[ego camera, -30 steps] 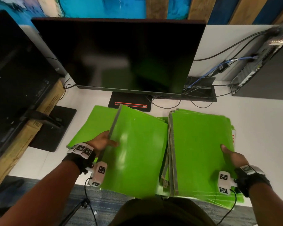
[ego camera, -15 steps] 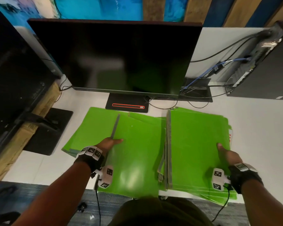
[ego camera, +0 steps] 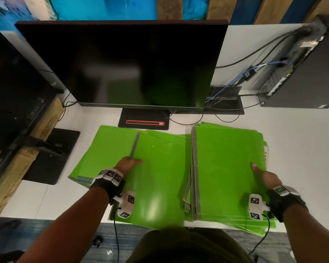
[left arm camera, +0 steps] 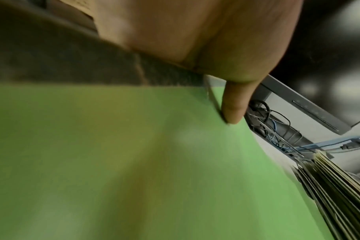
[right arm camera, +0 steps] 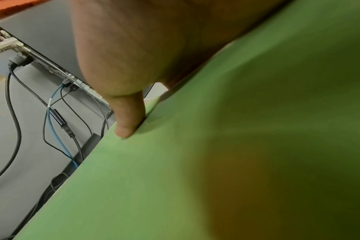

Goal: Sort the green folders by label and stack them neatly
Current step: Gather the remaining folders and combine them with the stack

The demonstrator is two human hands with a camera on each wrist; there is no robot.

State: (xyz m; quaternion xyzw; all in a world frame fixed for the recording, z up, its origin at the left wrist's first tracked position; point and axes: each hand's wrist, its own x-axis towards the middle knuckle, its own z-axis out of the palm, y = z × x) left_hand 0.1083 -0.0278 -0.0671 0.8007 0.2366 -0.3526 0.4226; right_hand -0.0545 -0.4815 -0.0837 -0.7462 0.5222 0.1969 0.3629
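Note:
A glossy green folder (ego camera: 160, 177) lies almost flat at the middle of the white desk, overlapping a left pile of green folders (ego camera: 106, 149). My left hand (ego camera: 130, 164) grips it at its grey spine edge, thumb (left arm camera: 234, 105) on top of the cover (left arm camera: 134, 162) and the fingers hidden below. A thicker stack of green folders (ego camera: 226, 168) sits on the right, grey spines toward the middle. My right hand (ego camera: 262, 173) holds that stack's right edge, thumb (right arm camera: 129, 116) pressed on the top cover (right arm camera: 216, 162). A red-and-white label (ego camera: 265, 154) peeks out at its right side.
A large dark monitor (ego camera: 122, 63) and its base (ego camera: 143, 121) stand just behind the folders. A computer tower (ego camera: 302, 73) with cables (ego camera: 235, 82) is at the back right. A second screen (ego camera: 11, 92), its base (ego camera: 51, 154) and a cardboard box (ego camera: 27, 149) crowd the left.
The folder in my left hand has come down from a raised tilt to lie nearly flat over the left pile. My right hand has stayed on the right stack.

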